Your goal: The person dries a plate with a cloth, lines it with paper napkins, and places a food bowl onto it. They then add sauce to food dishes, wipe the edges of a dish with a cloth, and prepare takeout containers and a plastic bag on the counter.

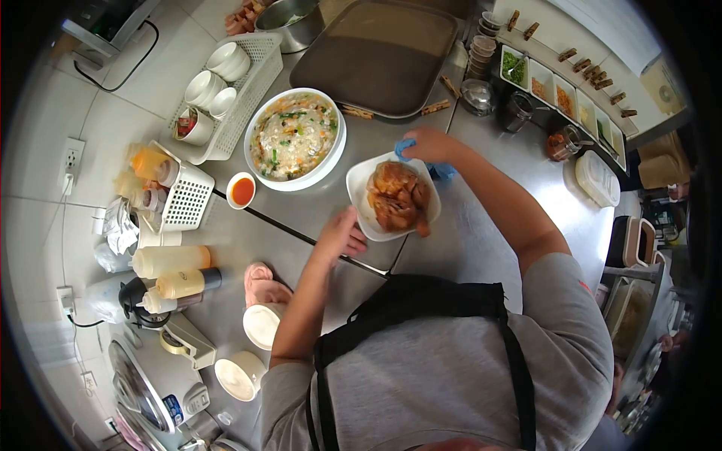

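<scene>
A white squarish dish holds a browned roast chicken and sits in front of me on the steel counter. My right hand is closed on a blue cloth at the dish's far right rim, and part of the cloth shows between the fingers. At the near left side of the dish is my left hand, fingers stretched out beside the rim; whether they touch it is unclear. Beyond the dish stands a large white bowl of thick soup with green and orange bits. A small cup of red-orange sauce sits beside that bowl.
A dark brown tray lies at the back, with clothespins near it. White baskets and squeeze bottles line the left. Garnish containers stand at the right. Two pale tubs are near my left arm.
</scene>
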{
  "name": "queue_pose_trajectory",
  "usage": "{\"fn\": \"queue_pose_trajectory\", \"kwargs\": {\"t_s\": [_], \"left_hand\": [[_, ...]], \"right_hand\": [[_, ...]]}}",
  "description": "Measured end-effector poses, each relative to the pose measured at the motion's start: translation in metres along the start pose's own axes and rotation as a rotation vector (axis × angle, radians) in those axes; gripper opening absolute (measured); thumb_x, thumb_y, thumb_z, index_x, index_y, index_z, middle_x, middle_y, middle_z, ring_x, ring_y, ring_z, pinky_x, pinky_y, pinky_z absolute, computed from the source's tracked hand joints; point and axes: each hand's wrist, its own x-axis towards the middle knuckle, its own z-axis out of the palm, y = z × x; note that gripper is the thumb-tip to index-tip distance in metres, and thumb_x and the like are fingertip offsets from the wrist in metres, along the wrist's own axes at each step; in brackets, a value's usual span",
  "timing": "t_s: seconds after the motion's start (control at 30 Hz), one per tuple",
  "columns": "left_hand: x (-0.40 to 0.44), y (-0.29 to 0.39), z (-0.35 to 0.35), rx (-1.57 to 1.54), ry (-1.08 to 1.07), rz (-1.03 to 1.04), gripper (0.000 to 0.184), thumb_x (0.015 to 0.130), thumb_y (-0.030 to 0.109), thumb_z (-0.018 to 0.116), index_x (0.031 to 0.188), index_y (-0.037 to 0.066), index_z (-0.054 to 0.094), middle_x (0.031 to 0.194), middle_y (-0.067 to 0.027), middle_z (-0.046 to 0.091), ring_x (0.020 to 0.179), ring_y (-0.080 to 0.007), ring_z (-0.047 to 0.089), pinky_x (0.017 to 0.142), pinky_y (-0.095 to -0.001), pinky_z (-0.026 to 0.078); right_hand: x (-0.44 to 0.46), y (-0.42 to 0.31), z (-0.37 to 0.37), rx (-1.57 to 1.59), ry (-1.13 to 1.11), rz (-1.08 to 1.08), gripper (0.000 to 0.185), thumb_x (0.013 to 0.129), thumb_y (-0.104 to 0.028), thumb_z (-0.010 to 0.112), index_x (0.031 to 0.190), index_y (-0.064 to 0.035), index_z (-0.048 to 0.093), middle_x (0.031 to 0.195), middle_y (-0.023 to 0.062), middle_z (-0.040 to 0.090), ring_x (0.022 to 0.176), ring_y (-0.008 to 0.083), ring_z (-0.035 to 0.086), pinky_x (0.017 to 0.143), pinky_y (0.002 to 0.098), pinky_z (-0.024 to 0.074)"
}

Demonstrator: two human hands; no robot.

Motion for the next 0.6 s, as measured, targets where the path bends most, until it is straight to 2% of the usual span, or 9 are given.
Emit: {"fn": "queue_pose_trajectory", "kwargs": {"t_s": [0.03,0.07,0.17,0.2,0.27,0.37,0.47,0.57,0.6], "left_hand": [[0.006,0.005,-0.008,0.054,-0.037,-0.069,0.050,0.084,0.049,0.034,0.104,0.005,0.041,0.071,-0.0094,0.056,0.046,-0.0134,0.053,0.038,-0.0200,0.041],[0.014,0.010,-0.008,0.129,0.070,0.015,0.055,0.082,0.055,0.030,0.102,0.005,0.045,0.065,-0.0073,0.055,0.042,-0.0121,0.050,0.037,-0.0189,0.037],[0.031,0.031,-0.003,0.192,-0.044,0.105,0.053,0.083,0.053,0.032,0.100,0.005,0.049,0.060,-0.0042,0.054,0.041,-0.0112,0.049,0.036,-0.0198,0.037],[0.031,0.036,0.007,0.321,-0.023,0.110,0.050,0.084,0.049,0.033,0.099,0.006,0.052,0.057,-0.0020,0.053,0.040,-0.0107,0.049,0.035,-0.0197,0.036],[0.030,0.038,0.012,0.348,-0.074,0.093,0.046,0.085,0.046,0.033,0.099,0.006,0.052,0.058,-0.0023,0.053,0.041,-0.0108,0.049,0.035,-0.0202,0.037],[0.028,0.034,0.013,0.336,-0.089,0.125,0.041,0.087,0.038,0.034,0.098,0.003,0.052,0.061,-0.0047,0.055,0.042,-0.0124,0.050,0.035,-0.0216,0.039],[0.024,0.023,0.015,0.250,-0.032,0.148,0.039,0.087,0.033,0.034,0.098,0.001,0.052,0.063,-0.0063,0.056,0.043,-0.0131,0.051,0.035,-0.0227,0.040],[0.024,0.015,0.014,0.164,0.025,0.128,0.039,0.088,0.034,0.033,0.098,0.002,0.051,0.064,-0.0056,0.056,0.043,-0.0125,0.051,0.034,-0.0232,0.039],[0.024,0.013,0.014,0.139,0.042,0.120,0.039,0.088,0.035,0.032,0.097,0.002,0.051,0.064,-0.0052,0.055,0.042,-0.0121,0.050,0.033,-0.0233,0.039]], "right_hand": [[0.005,-0.001,0.007,-0.067,-0.021,-0.015,0.035,0.066,-0.032,0.056,0.092,-0.0087,0.059,0.090,0.0154,0.057,0.084,0.0290,0.054,0.073,0.0383,0.0424],[0.008,-0.008,0.010,-0.135,-0.046,-0.029,0.035,0.066,-0.032,0.056,0.092,-0.0098,0.060,0.090,0.0154,0.057,0.084,0.0290,0.054,0.074,0.0381,0.0424],[0.005,-0.035,0.011,-0.125,-0.092,-0.105,0.033,0.065,-0.032,0.057,0.089,-0.0096,0.060,0.087,0.0151,0.058,0.083,0.0297,0.054,0.073,0.0375,0.0429],[0.006,-0.038,0.010,-0.111,-0.134,-0.089,0.035,0.065,-0.031,0.058,0.091,-0.0075,0.059,0.089,0.0159,0.057,0.085,0.0302,0.053,0.074,0.0378,0.0421],[0.009,-0.039,0.007,-0.083,-0.217,-0.059,0.039,0.066,-0.029,0.059,0.094,-0.0035,0.057,0.095,0.0174,0.054,0.088,0.0313,0.051,0.076,0.0385,0.0406],[0.006,-0.014,0.010,-0.050,-0.178,-0.042,0.041,0.064,-0.030,0.061,0.093,-0.0005,0.057,0.090,0.0175,0.055,0.084,0.0286,0.053,0.073,0.0365,0.0418],[-0.016,0.009,0.007,0.252,-0.224,0.114,0.041,0.064,-0.029,0.062,0.090,0.0006,0.057,0.084,0.0152,0.057,0.077,0.0240,0.054,0.068,0.0328,0.0433],[-0.045,0.001,-0.010,0.343,-0.234,0.349,0.043,0.064,-0.029,0.063,0.096,0.0003,0.058,0.084,0.0131,0.059,0.078,0.0213,0.056,0.066,0.0317,0.0453],[-0.052,0.004,-0.009,0.499,-0.213,0.415,0.041,0.067,-0.028,0.062,0.096,0.0006,0.057,0.084,0.0129,0.059,0.078,0.0212,0.056,0.067,0.0319,0.0459]]}}
